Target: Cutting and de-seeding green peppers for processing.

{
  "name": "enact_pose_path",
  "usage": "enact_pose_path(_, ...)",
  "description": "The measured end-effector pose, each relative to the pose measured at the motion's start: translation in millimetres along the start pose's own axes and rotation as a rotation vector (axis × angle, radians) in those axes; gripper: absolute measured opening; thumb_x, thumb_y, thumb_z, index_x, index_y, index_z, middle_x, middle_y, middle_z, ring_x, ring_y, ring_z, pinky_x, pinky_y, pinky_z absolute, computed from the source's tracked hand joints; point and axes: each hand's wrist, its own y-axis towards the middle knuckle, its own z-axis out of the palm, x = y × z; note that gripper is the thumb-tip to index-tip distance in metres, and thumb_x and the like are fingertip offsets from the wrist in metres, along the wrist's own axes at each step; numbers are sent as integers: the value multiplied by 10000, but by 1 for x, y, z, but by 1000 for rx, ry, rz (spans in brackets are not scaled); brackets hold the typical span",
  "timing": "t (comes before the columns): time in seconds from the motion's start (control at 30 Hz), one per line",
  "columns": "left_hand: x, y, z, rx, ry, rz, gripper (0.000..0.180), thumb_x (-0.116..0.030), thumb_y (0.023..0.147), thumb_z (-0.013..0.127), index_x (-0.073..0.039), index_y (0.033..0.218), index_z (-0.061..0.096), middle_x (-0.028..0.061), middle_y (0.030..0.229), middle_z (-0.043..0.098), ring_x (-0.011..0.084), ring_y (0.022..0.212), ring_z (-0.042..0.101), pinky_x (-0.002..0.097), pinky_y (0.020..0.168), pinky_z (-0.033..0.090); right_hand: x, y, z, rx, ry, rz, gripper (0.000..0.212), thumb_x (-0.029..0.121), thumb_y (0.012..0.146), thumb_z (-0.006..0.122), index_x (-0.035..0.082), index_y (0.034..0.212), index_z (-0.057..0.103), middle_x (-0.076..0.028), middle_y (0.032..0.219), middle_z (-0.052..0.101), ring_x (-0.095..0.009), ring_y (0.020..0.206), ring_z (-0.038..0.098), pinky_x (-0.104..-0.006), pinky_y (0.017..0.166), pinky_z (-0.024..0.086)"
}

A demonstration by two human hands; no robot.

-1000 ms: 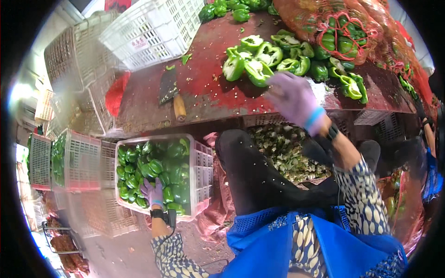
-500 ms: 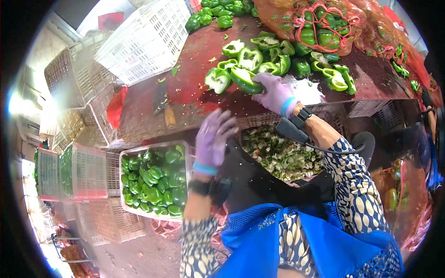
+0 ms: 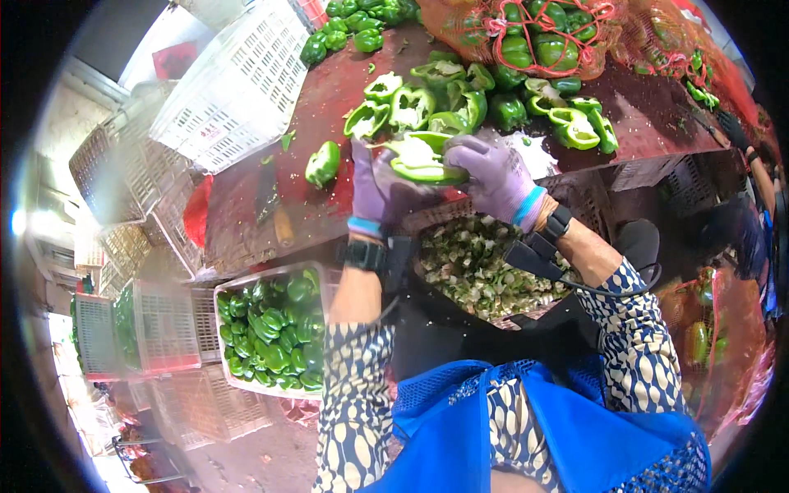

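Note:
My right hand [image 3: 497, 181], in a purple glove, grips a halved green bell pepper [image 3: 427, 173] over the table's near edge. The pepper's cut side faces up and shows pale flesh inside. At its left end is my left hand [image 3: 376, 187], also gloved in purple; its fingers are partly blurred, and I cannot tell whether they hold the pepper. Just beyond lie several cut bell peppers [image 3: 411, 107] with pale insides showing. A single green pepper piece [image 3: 323, 164] rests to the left of my left hand.
A wooden-handled knife [image 3: 283, 226] lies at the table's [image 3: 246, 185] left. A white crate [image 3: 234, 90] stands behind it. Below are a crate of green peppers [image 3: 271, 329] and a heap of pale trimmings [image 3: 485, 275]. Orange mesh sacks [image 3: 608, 62] sit at the back right.
My right hand has drawn the halved pepper nearer and lifted it. My left hand has moved up and right to it. A pepper piece now lies on the table's left.

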Motion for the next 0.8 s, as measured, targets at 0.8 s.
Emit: enact_pose_path(0.8, 57, -56, 47, -71, -43, 111, 448, -339, 984, 494, 25, 1244, 521, 91, 1114, 595, 138, 991, 583, 282, 866, 479, 67, -26, 14, -6, 938, 667, 340, 156, 617, 826, 16, 852, 624, -14, 754, 626, -76, 714, 558, -264, 638, 477)
